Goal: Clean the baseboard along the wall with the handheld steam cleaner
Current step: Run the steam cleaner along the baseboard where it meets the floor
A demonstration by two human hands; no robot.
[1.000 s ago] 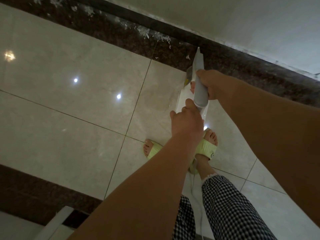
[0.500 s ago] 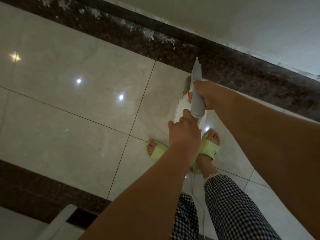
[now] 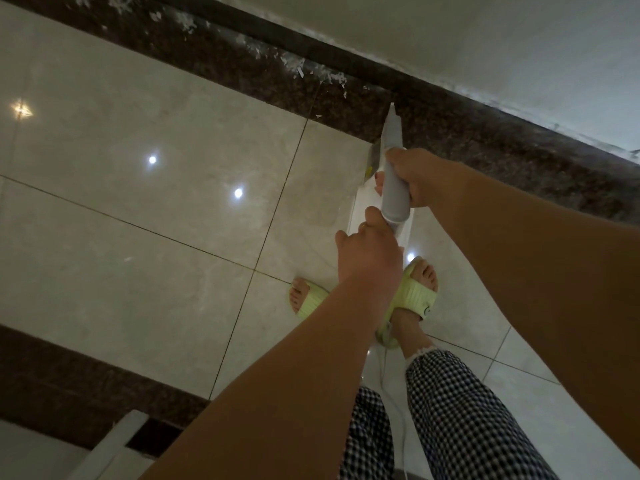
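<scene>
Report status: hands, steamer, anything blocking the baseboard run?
Right hand grips steam cleaner mid-body; left hand holds its rear end. Nozzle aimed at dark baseboard. White flecks along strip left of nozzle; nothing blocking.

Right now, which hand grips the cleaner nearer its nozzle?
The right hand, wrapped around the cleaner mid-body; the left hand holds its rear end.

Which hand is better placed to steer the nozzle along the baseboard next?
Right. The right hand grips the steam cleaner mid-body, just behind the nozzle aimed at the baseboard. The left hand only holds its rear end, so it likely just steadies.
</scene>
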